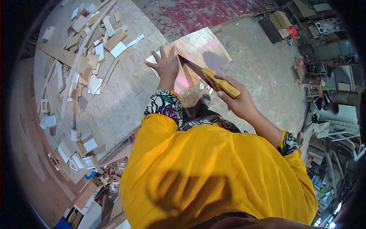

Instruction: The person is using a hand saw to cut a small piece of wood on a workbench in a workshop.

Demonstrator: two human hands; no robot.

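My right hand (237,100) is wrapped round the yellow handle of a handsaw (225,84). The saw's blade slants up and left across a pale wooden board (209,38), its tip close to my left hand. Pink patches mark the board, which juts out past the table's edge. My left hand (167,65) lies flat on the board's left part with the fingers spread. How deep the blade sits in the wood cannot be made out.
On the left, the work table (114,87) carries a heap of wood offcuts (89,65) and long thin strips. More scraps (110,181) lie low at its near side. Shelves and clutter line the right, where a person (324,105) is partly visible. Red tiles (187,17) cover the far floor.
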